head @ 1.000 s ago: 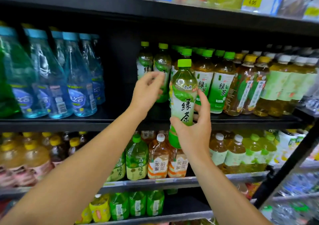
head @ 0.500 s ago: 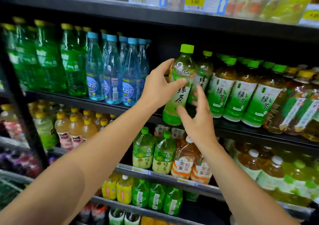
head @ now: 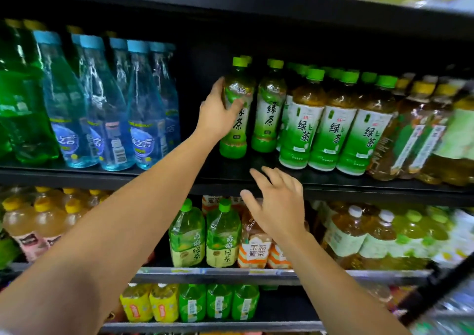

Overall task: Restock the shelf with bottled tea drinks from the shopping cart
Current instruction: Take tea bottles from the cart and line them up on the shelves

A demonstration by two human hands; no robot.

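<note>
A green tea bottle [head: 237,119] with a green cap stands upright on the black middle shelf [head: 230,178], at the left end of the green tea row. My left hand [head: 218,115] grips its upper body from the left. Another bottle of the same tea [head: 269,114] stands right beside it, and larger green tea bottles [head: 331,126] follow to the right. My right hand [head: 278,203] hovers below the shelf edge with fingers spread, holding nothing. The shopping cart is out of view.
Blue water bottles [head: 115,108] and green bottles [head: 20,103] fill the shelf's left side, with a dark gap between them and the tea. Amber tea bottles [head: 423,129] stand at the right. Lower shelves [head: 230,273] hold more drinks. A dark bar [head: 436,283] crosses the bottom right.
The bottle passed from my right hand to my left and now stands on the shelf. My right hand let go and dropped below the shelf edge.
</note>
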